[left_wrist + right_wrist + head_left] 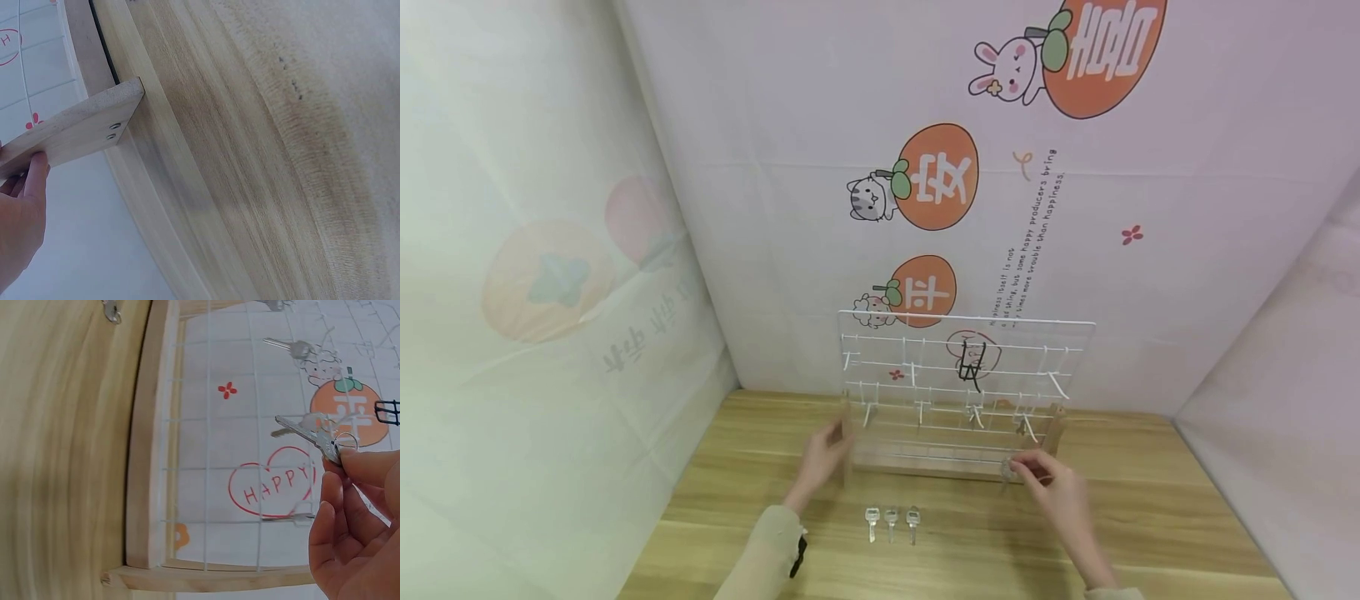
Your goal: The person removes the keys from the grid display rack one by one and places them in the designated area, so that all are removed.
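Observation:
My right hand [1060, 492] pinches a silver key [306, 434] by its small ring [345, 442] between thumb and fingertip, before the lower right of a white wire grid rack [966, 317]. In the right wrist view the key points away from the right hand [359, 519]. My left hand [823, 457] is at the rack's left side. The left wrist view shows the left hand [24, 219] gripping its wooden side board [94, 122], thumb against the face. Several keys hang on the grid, including one key [294, 347] in the right wrist view.
On the wooden table [760, 442], three silver keys lie in a row before the rack, the middle key [891, 518] between the others. White hooks [868, 412] and a black wire holder [972, 360] hang on the grid. A printed cloth [790, 267] stands behind.

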A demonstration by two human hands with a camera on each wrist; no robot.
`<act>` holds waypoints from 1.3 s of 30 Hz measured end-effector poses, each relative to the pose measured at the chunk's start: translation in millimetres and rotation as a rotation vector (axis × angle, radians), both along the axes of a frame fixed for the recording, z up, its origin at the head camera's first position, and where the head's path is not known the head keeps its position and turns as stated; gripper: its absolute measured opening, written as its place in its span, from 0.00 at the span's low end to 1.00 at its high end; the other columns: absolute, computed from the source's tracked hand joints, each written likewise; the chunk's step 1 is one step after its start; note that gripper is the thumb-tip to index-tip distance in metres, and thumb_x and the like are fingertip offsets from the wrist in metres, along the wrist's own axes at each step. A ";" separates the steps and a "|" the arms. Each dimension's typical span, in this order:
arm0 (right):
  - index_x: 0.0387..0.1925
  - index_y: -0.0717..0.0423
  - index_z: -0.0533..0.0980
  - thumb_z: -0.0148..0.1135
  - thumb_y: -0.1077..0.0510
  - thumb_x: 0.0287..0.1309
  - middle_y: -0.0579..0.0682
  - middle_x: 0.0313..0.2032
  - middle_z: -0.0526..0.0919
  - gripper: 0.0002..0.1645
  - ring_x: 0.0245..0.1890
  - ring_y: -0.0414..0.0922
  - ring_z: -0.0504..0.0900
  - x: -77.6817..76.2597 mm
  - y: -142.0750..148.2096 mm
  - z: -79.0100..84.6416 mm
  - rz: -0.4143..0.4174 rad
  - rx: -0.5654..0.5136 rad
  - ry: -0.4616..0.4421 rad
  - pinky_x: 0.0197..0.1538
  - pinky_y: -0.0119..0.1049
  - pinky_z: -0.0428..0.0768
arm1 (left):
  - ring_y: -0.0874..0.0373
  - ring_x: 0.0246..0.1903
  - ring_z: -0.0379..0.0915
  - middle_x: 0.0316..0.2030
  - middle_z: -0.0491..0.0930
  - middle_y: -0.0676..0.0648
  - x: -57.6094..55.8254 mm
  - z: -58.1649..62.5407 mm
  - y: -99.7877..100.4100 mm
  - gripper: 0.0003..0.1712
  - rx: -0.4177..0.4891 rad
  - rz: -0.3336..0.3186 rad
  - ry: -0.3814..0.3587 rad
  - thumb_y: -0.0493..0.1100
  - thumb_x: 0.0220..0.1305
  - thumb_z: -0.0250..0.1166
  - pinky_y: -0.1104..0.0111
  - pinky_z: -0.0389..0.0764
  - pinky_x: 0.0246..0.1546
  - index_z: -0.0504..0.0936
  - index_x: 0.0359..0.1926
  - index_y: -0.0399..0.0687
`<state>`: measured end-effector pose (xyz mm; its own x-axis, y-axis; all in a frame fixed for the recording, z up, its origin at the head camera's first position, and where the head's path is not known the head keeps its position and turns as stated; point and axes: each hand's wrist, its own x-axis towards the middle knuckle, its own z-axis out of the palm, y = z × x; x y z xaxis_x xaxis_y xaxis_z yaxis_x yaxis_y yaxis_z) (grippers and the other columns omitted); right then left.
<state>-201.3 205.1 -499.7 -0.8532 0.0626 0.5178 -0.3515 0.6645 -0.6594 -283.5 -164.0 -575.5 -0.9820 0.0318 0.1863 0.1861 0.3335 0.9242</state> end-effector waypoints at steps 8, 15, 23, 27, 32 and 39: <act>0.30 0.52 0.84 0.72 0.67 0.51 0.47 0.27 0.89 0.07 0.24 0.27 0.79 0.1 -10.7 -25.4 0.039 0.009 -0.047 0.27 0.23 0.82 | 0.37 0.64 0.72 0.64 0.72 0.30 0.8 -0.1 0.0 0.32 -0.004 0.015 -0.015 0.42 0.69 0.62 0.50 0.75 0.66 0.66 0.68 0.30; 0.30 0.51 0.83 0.72 0.66 0.51 0.45 0.26 0.88 0.07 0.23 0.26 0.77 -0.9 -17.5 -44.2 0.047 0.000 -0.132 0.28 0.23 0.81 | 0.37 0.64 0.72 0.64 0.72 0.31 0.9 1.0 -0.1 0.31 -0.016 0.019 -0.018 0.42 0.70 0.62 0.50 0.75 0.66 0.66 0.69 0.32; 0.29 0.49 0.83 0.72 0.65 0.51 0.43 0.26 0.87 0.08 0.24 0.26 0.76 -4.4 -25.7 -62.1 0.055 -0.010 -0.227 0.30 0.22 0.81 | 0.36 0.63 0.72 0.63 0.73 0.29 -0.5 -0.5 -0.3 0.30 -0.022 0.018 0.003 0.40 0.69 0.62 0.49 0.76 0.65 0.67 0.67 0.30; 0.29 0.50 0.83 0.72 0.65 0.50 0.42 0.25 0.86 0.07 0.23 0.26 0.75 -5.8 -30.6 -68.7 0.061 -0.015 -0.243 0.29 0.21 0.80 | 0.37 0.63 0.72 0.64 0.73 0.30 0.3 0.6 0.0 0.31 -0.023 0.015 -0.003 0.40 0.69 0.62 0.49 0.75 0.66 0.67 0.68 0.30; 0.28 0.52 0.83 0.72 0.65 0.50 0.44 0.24 0.86 0.06 0.22 0.27 0.75 -5.9 -35.6 -74.3 0.075 -0.018 -0.257 0.29 0.21 0.79 | 0.38 0.63 0.73 0.64 0.73 0.31 0.9 1.4 0.3 0.30 -0.011 0.019 -0.015 0.41 0.69 0.62 0.50 0.75 0.66 0.67 0.68 0.32; 0.29 0.52 0.83 0.72 0.64 0.51 0.45 0.27 0.87 0.05 0.25 0.30 0.78 -7.6 -40.1 -84.1 0.077 -0.008 -0.349 0.32 0.22 0.79 | 0.38 0.62 0.74 0.63 0.74 0.31 -0.6 -2.1 -0.5 0.30 -0.027 0.019 -0.002 0.41 0.69 0.62 0.50 0.77 0.64 0.68 0.67 0.33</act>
